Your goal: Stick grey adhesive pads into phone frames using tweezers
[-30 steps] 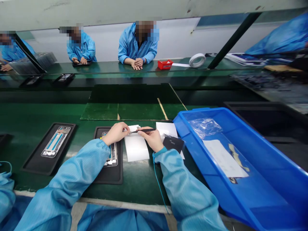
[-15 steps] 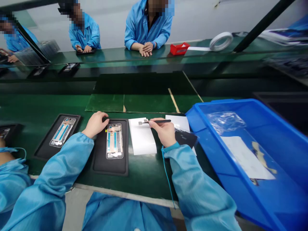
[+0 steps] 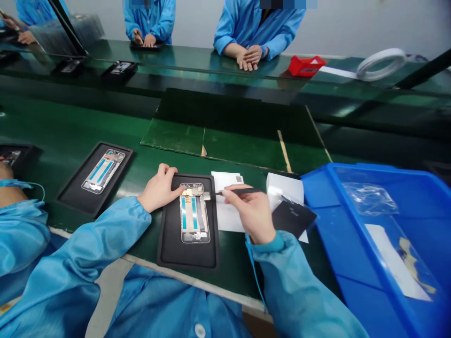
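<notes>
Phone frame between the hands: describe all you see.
The phone frame is flat and rectangular, with a pale, metal-looking rim, two blue strips down its middle and small parts at both ends. It lies lengthwise in a black tray. The left hand has its thumb at the frame's far left corner; tweezers in the right hand hold a small piece by its right edge, contact unclear.

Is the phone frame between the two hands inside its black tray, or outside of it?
Inside: the phone frame lies on the black tray, within its raised rim.
</notes>
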`<state>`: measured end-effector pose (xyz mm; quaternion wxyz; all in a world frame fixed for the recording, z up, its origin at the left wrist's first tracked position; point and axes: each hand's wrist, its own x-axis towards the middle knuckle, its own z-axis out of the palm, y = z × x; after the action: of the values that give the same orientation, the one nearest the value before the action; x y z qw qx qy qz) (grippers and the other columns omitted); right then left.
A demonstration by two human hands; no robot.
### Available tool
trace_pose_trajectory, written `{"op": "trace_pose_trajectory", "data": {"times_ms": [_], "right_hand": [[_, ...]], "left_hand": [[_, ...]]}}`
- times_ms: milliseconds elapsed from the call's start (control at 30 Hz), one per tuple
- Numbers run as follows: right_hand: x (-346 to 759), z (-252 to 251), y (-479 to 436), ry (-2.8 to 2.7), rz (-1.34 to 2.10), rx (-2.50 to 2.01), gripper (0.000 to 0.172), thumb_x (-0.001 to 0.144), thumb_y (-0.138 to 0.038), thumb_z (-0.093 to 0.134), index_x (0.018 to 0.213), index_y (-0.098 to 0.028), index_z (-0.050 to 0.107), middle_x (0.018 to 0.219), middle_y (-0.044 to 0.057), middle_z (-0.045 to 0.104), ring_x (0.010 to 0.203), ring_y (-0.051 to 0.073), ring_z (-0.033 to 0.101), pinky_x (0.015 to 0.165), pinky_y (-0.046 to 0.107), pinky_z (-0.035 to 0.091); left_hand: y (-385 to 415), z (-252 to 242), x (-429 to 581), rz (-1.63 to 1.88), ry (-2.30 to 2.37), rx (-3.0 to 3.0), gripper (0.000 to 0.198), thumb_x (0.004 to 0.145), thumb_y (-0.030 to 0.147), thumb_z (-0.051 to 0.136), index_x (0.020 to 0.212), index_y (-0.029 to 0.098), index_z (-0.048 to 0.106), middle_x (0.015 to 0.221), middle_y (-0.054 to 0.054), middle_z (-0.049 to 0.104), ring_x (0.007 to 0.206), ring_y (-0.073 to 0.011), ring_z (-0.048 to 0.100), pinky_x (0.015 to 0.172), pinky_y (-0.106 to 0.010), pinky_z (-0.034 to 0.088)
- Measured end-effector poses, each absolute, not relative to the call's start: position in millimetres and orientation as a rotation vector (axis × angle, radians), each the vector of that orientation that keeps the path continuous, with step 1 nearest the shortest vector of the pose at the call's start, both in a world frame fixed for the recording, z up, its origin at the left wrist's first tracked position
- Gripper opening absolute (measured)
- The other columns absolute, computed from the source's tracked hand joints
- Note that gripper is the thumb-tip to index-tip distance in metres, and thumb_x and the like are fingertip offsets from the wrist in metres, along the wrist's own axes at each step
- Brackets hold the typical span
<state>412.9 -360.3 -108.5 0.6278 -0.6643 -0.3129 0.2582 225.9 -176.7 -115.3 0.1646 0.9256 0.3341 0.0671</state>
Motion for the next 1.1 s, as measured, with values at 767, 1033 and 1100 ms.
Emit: {"op": "trace_pose_trajectory", "data": {"times_ms": [767,1033,1100], "right_hand": [[370.9,-120.6,-351.7,-0.786,0.577,-1.849,0.017,0.079,-0.038,0.079,0.084,-0.022,0.074,0.074,0.004,0.072,0.057,0.018,0.062,0.049,0.030,0.051],[368.8,-115.5,-350.2,-0.816,0.540,-1.909,0.015,0.080,-0.035,0.079,0.083,-0.022,0.075,0.073,0.004,0.072,0.058,0.018,0.063,0.049,0.030,0.050],[368.8,-114.6,-350.1,-0.833,0.525,-1.922,0.014,0.080,-0.035,0.079,0.083,-0.022,0.075,0.074,0.004,0.072,0.058,0.018,0.062,0.048,0.029,0.049]], "left_hand": [[-204.4,-117.4,209.8,0.237,0.550,2.763,0.058,0.080,0.042,0.057,0.132,0.016,0.051,0.122,-0.014,0.054,0.110,-0.0337,0.048,0.089,-0.048,0.041],[-204.6,-116.6,210.3,0.202,0.555,2.785,0.057,0.079,0.039,0.056,0.132,0.019,0.052,0.124,-0.013,0.054,0.110,-0.0335,0.047,0.087,-0.047,0.041],[-204.4,-116.3,210.3,0.229,0.539,2.798,0.057,0.079,0.039,0.055,0.131,0.016,0.052,0.122,-0.015,0.054,0.109,-0.0336,0.047,0.086,-0.047,0.041]]}}
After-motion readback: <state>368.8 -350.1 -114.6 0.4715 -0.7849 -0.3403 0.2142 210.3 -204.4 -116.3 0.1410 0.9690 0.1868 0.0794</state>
